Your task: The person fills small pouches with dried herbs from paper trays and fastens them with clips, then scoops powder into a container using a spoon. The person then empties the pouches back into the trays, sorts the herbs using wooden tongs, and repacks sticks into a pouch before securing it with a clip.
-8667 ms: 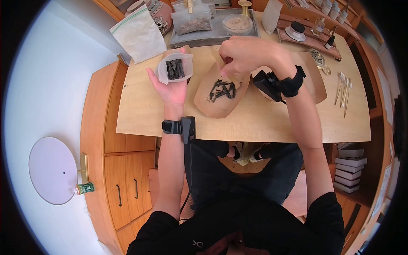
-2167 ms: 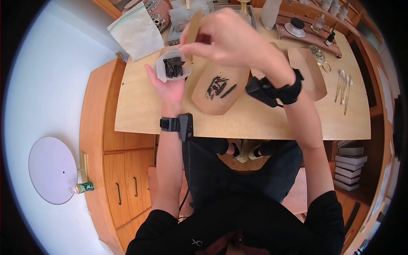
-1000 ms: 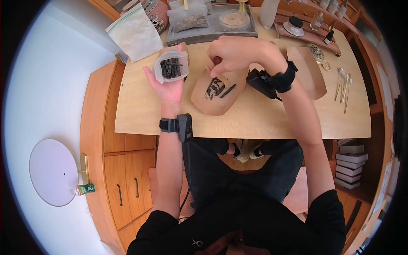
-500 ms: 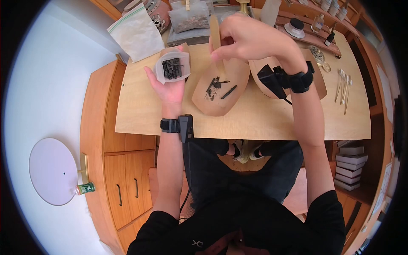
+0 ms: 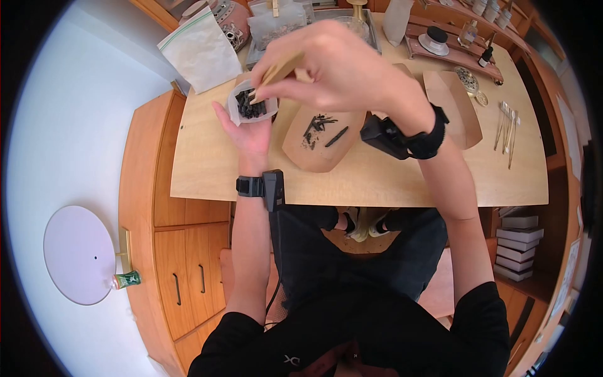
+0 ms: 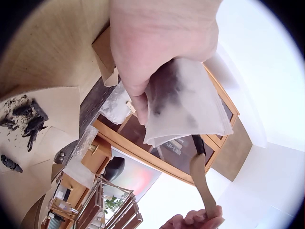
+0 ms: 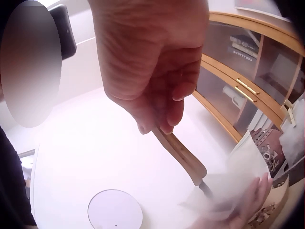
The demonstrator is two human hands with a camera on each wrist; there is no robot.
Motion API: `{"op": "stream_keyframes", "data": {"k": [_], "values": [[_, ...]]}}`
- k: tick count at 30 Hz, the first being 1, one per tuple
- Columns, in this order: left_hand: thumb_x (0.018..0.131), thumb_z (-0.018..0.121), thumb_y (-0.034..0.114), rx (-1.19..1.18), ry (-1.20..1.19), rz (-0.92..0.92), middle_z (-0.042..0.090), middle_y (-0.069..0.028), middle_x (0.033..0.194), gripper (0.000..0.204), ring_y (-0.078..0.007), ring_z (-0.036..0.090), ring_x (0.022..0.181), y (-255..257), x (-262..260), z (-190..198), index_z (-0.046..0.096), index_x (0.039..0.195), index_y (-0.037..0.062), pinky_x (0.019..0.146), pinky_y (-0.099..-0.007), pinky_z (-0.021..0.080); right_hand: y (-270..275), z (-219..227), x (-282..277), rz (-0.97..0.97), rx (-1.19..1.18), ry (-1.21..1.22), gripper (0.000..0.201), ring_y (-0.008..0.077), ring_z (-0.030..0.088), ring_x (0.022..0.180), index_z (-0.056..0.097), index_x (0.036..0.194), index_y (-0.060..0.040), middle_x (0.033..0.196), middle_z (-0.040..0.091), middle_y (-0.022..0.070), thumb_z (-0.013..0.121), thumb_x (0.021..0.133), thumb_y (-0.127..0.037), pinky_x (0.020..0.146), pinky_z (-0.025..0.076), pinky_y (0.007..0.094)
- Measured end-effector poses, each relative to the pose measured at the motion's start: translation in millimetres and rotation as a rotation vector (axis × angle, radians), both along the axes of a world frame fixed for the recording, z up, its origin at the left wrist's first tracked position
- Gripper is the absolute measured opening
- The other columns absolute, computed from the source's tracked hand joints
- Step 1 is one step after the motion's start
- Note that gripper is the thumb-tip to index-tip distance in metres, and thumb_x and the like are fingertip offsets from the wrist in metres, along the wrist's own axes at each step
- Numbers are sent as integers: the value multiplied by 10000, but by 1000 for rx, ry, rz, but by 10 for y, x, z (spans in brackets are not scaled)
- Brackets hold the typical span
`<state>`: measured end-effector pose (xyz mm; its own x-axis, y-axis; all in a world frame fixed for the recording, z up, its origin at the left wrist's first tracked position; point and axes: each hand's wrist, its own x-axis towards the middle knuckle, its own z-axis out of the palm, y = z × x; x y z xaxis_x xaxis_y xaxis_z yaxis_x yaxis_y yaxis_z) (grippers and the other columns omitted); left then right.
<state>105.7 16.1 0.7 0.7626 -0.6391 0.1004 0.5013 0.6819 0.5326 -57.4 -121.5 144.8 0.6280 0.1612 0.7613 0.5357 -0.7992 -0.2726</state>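
My left hand [image 5: 254, 139] holds a translucent white bag [image 6: 190, 107] with its mouth open towards me. Dark, bark-like sticks [image 5: 249, 108] fill the inside. Above it, my right hand [image 5: 326, 63] pinches a pair of wooden tweezers [image 7: 178, 155]. Their tips grip a black stick [image 6: 198, 144], which overlaps the bag's mouth in the left wrist view. To the right of the bag, a brown paper tray [image 5: 314, 157] carries a longer dark stick [image 5: 337, 136], several short dark pieces [image 5: 317, 125] and crumbs.
A second brown paper tray [image 5: 461, 122] lies to the right, near thin tools [image 5: 510, 135] with pale tips. Behind stand a white zip bag [image 5: 201, 53], bags in a grey tray [image 5: 251, 60], and a wooden rack [image 5: 452, 53] with small bottles. The table's front edge [image 5: 352, 204] borders my lap.
My right hand has swung left from over the paper tray to the bag's mouth, bringing a stick in the tweezers. Fewer dark pieces lie on the tray than several seconds ago.
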Motion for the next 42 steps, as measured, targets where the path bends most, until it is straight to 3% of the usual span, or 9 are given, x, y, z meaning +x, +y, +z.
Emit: {"op": "stream_keyframes", "data": {"k": [2,5,13,14,15,17,21,23,42], "values": [[944,358,678,-37,8,-36,484,-138,1392,802,-290,447,1293,40,72,-75,402,1407,24,1102,-464,356,82,-122,120,19,-29,-63,130,260,643,688,727,858,-66,791,691,73,720,800,-182,595,494,347],[946,367,671,-484,86,-449,512,-127,1354,775,-274,466,1267,91,149,-164,423,1388,36,1067,-452,383,149,-185,118,21,-96,-57,163,295,639,791,703,886,-46,866,683,80,732,774,-159,688,512,360],[990,394,557,-369,48,-331,510,-150,1379,644,-286,470,1281,98,159,-190,452,1367,39,1119,-482,340,-22,80,-62,47,113,164,168,164,597,609,730,955,-48,847,699,36,730,838,-168,521,440,284],[942,379,665,44,41,54,460,-179,1430,823,-328,444,1310,5,-64,64,376,1426,-1,1124,-476,334,-85,69,-69,54,94,115,178,100,544,558,729,935,-34,815,697,16,729,854,-192,470,385,244],[942,379,665,40,45,59,460,-179,1430,823,-328,444,1310,18,-25,16,376,1426,-1,1124,-476,334,-126,84,-101,59,90,119,178,100,544,558,729,935,-34,815,697,16,729,854,-192,470,385,244],[943,386,654,-618,91,-554,408,-237,1460,859,-361,390,1360,32,93,-82,326,1447,-39,1157,-474,293,-187,140,-157,-87,62,454,267,269,637,653,688,847,21,709,658,158,740,812,-239,603,478,353],[944,389,646,-632,65,-553,366,-273,1475,879,-377,344,1391,-3,102,-108,294,1454,-64,1174,-475,268,-247,-69,-24,-86,-37,529,236,211,618,622,716,845,-8,790,699,85,736,835,-242,591,477,310],[942,386,653,-88,-10,-70,355,-260,1486,881,-378,333,1398,-15,-31,45,292,1457,-55,1175,-473,265,-206,-105,-9,-151,-43,700,295,285,650,696,699,826,27,771,694,142,742,817,-265,669,503,356],[930,419,654,-133,-6,-129,313,-266,1507,899,-378,303,1414,-10,-14,36,269,1469,-50,1180,-479,251,-221,-312,113,-88,-37,778,319,311,654,718,679,810,56,752,680,177,728,811,-259,670,502,381]]}}
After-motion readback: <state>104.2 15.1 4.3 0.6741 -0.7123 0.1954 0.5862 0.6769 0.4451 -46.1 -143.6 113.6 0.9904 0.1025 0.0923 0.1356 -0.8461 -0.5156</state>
